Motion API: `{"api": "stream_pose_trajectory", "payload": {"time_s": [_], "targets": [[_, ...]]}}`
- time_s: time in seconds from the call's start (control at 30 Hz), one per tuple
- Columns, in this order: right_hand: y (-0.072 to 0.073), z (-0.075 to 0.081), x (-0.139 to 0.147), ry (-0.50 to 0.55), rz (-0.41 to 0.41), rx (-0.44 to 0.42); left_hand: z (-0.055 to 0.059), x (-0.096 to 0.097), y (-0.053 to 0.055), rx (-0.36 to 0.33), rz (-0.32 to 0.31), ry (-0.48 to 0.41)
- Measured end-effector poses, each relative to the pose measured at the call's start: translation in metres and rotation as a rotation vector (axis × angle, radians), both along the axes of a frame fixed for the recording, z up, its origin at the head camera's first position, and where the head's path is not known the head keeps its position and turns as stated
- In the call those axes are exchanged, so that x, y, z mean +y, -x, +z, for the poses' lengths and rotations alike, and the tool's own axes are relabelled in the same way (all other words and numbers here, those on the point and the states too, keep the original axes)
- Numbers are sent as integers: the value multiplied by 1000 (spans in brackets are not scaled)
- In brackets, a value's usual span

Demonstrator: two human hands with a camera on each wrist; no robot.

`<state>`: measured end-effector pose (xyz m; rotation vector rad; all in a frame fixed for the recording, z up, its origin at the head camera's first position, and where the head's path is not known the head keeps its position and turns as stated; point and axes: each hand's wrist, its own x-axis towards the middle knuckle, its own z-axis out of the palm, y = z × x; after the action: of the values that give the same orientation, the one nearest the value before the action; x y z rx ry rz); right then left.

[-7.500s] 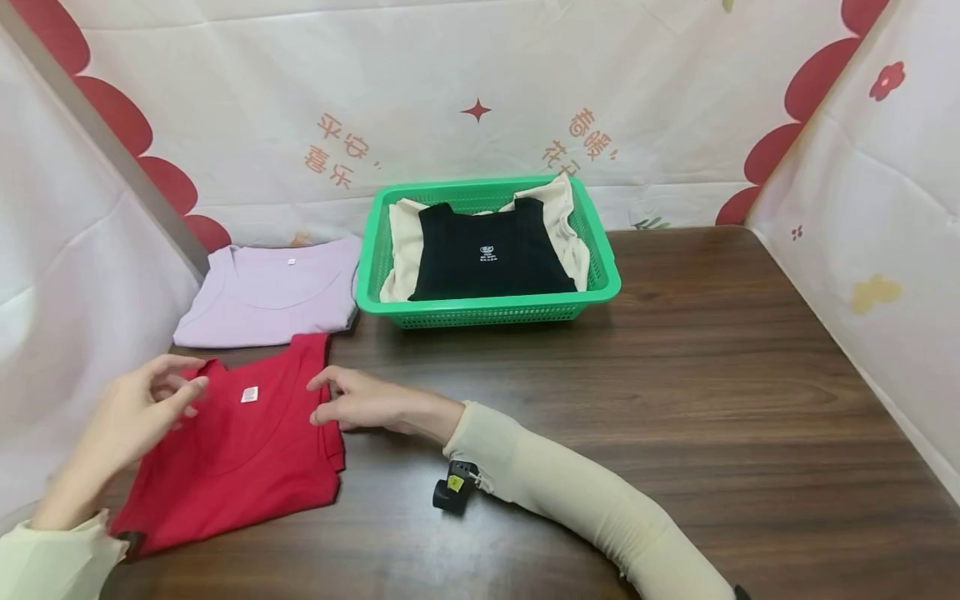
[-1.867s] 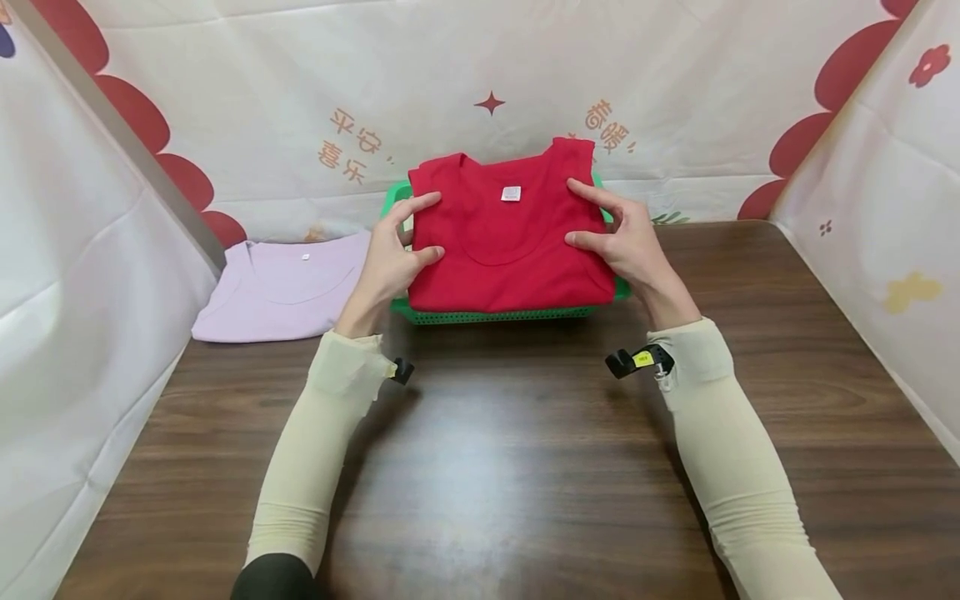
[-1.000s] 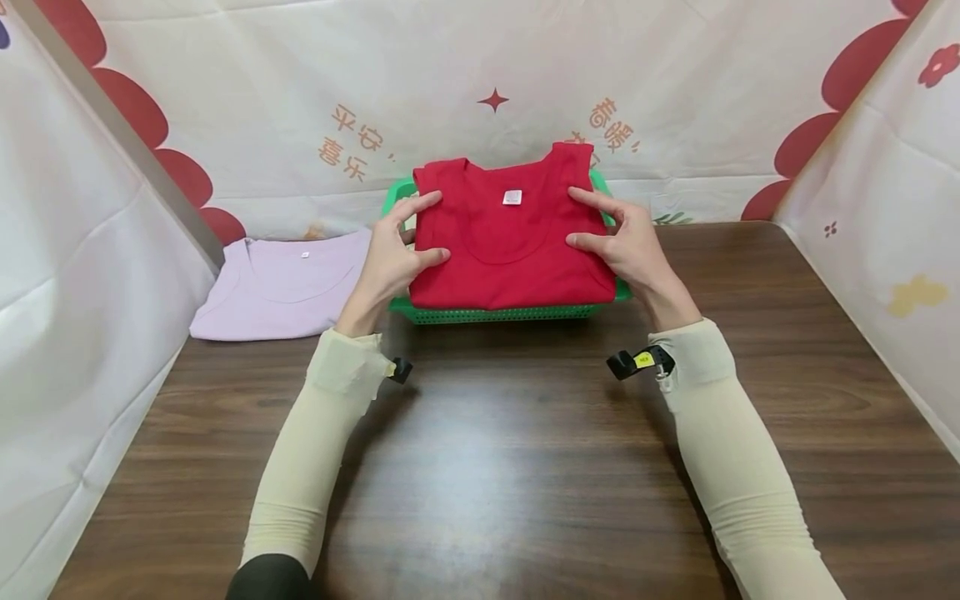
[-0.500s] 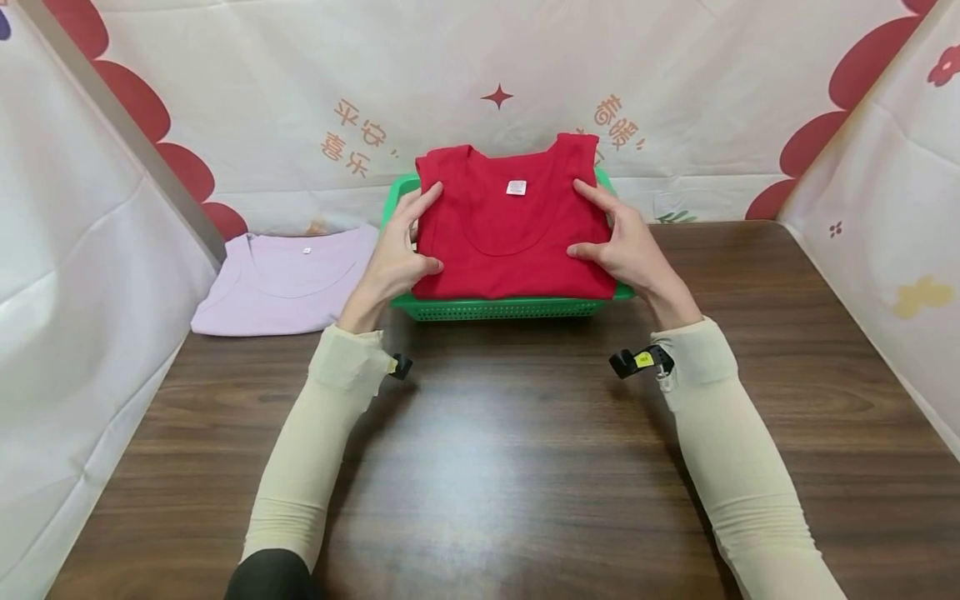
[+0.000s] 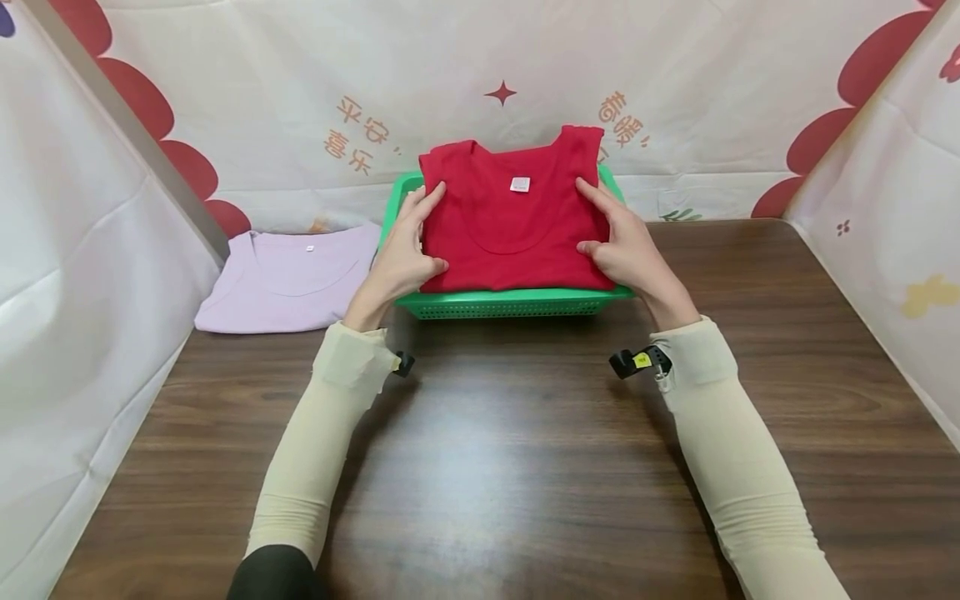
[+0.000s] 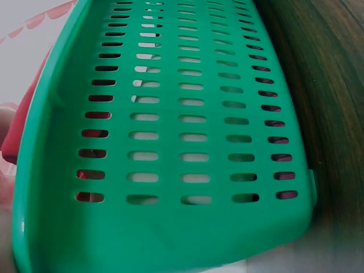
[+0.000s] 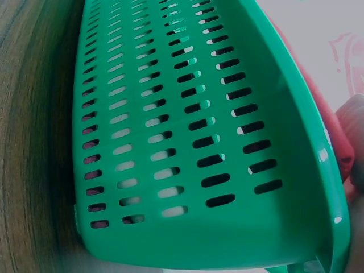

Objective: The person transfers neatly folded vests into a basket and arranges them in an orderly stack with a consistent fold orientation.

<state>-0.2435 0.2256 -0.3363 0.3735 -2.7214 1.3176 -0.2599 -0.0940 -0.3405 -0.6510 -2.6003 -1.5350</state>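
"Basket point(image 5: 517, 295) of green plastic frames a folded red shirt point(image 5: 513, 221), gripped from both ends. How does a piece like that handle?"

"Light and soft, by the look of it: limp cloth, nothing fragile, and unlikely to slip from bare skin. The risk is sagging, since a loose fold could open out at the middle or the neckline. Its side edges seem the best place to take hold, thumbs on top and support beneath."

"Where exactly is it?"

"Within the basket's outline. Its lower edge lies just behind the basket's near rim, and its shoulders rise past the far one. A white label point(image 5: 520, 184) shows at the neck. Whether its full weight rests in the basket, I cannot tell; pale material point(image 6: 144, 156) shows through the basket's slots in the left wrist view."

"And the grip?"

"Left hand point(image 5: 405, 254), at the basket's left end, grasps the shirt's side, thumb and forefinger well apart on the cloth. Right hand point(image 5: 630, 246) mirrors it at the basket's right end. Both are moderately spread, neither clenched tight nor released. Other fingers are mostly hidden."

"Anything else in frame?"

"Lilac shirt point(image 5: 288, 279), also folded, lying on the brown surface point(image 5: 480, 433) just left of the basket. Neither hand holds it."
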Motion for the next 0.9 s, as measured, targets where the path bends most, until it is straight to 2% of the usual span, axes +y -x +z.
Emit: {"api": "stream_pose_trajectory", "payload": {"time_s": [0.27, 0.47, 0.6, 0.9], "targets": [[-1, -1, -1, -22, -9, -7, -3, 0, 2, -14, 24, 87], [3, -5, -1, -105, 10, -27, -3, 1, 2, 5, 2, 186], [4, -5, -2, -152, 19, -18, -4, 2, 3, 13, -4, 202], [3, -4, -5, -186, 19, -22, -6, 2, 5, 19, -4, 237]]}}
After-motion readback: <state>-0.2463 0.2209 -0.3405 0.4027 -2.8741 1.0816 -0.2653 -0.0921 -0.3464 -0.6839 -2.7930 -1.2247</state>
